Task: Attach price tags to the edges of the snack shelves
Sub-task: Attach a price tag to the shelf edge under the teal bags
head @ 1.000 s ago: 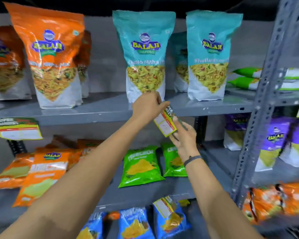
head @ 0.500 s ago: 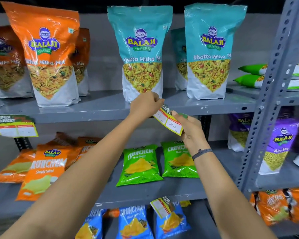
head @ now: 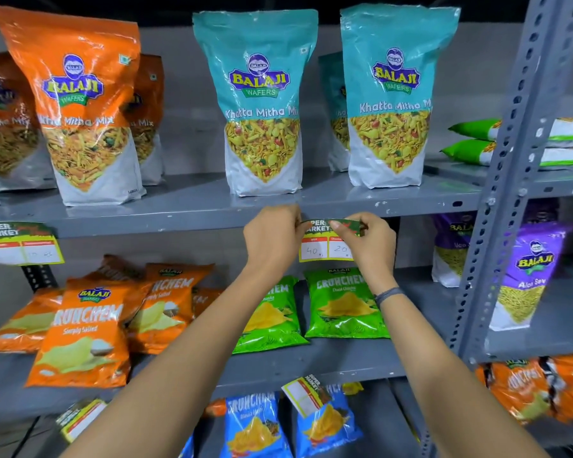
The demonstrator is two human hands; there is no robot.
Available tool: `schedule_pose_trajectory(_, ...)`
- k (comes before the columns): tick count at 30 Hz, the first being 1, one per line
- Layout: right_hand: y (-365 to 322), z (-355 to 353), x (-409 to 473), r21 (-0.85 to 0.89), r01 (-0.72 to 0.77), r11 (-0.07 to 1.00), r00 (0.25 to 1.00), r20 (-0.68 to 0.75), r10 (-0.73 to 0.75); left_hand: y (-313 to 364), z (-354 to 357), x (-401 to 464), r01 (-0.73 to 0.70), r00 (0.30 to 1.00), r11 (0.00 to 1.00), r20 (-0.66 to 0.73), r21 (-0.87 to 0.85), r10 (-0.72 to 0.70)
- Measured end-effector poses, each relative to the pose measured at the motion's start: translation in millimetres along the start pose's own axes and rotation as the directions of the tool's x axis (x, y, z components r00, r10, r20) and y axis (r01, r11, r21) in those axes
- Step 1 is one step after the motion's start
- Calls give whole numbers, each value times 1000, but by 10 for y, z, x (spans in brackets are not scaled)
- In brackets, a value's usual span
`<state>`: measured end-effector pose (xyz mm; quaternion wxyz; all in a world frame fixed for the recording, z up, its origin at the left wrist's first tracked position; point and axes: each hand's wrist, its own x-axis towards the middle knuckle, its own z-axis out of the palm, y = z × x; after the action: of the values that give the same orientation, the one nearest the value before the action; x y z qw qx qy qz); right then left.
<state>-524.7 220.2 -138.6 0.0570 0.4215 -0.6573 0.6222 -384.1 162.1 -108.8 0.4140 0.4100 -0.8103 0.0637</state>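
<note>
A yellow and green price tag (head: 325, 244) with "40" and "20" written on it lies flat against the front edge of the upper grey shelf (head: 179, 223), below the teal snack bags (head: 262, 104). My left hand (head: 272, 238) pinches its top left corner. My right hand (head: 372, 241) pinches its top right corner and covers that end of the tag. Another tag (head: 20, 242) hangs on the same edge at far left.
Orange bags (head: 76, 107) stand on the upper shelf at left. Green (head: 344, 305) and orange chip packets (head: 83, 335) lie on the middle shelf, where a tilted tag (head: 306, 395) hangs from its edge. A perforated grey upright (head: 497, 193) divides off the right bay.
Both hands turned the tag from tilted to level and brought it up against the upper shelf's edge. My view moved closer to the shelf.
</note>
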Motion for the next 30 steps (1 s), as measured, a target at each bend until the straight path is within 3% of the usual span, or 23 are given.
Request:
schedule_pose_trajectory(5,17,-35,52,13,49,999,999,24,-49,-11,9,-8,-19,999,1000,-30,4,19)
schedule_pose_trajectory(12,-95,-46,135,18,47,999,997,-58,-46,77,-30,119,-46,997,999,-67,2,46)
schedule_pose_trajectory(20,-76,-35,160,-14,58,998,995,-82,-59,217,-5,242,9,997,997,-82,82,-2)
schedule_pose_trajectory(26,25,-21,66,216,101,971,992,-101,-81,246,23,223,50,992,992,-119,113,-36)
schedule_pose_trajectory(30,237,7,-189,357,62,932,981,-194,9,170,94,-44,61,964,998,-258,11,-56)
